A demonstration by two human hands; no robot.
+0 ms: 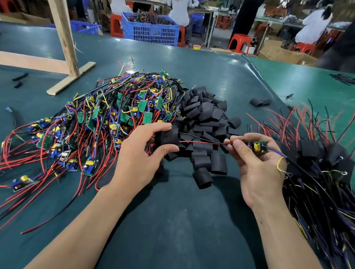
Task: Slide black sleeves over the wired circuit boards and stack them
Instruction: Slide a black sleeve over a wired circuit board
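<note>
My left hand (146, 150) grips a black sleeve (168, 137) between thumb and fingers at the near edge of the sleeve pile (206, 124). My right hand (256, 164) holds a small green circuit board (256, 145) with a yellow capacitor and pinches its red and black wires (202, 139), which run left into the sleeve. A big heap of bare wired boards (108, 114) lies on the left. On the right lies the stack of sleeved boards (327, 163), wires fanning outward.
A green mat (174, 221) covers the table. A wooden frame (58, 34) stands at the back left. Loose sleeves (260, 101) lie behind the pile. Blue crates (150, 29), red stools and seated people are beyond the table's far edge.
</note>
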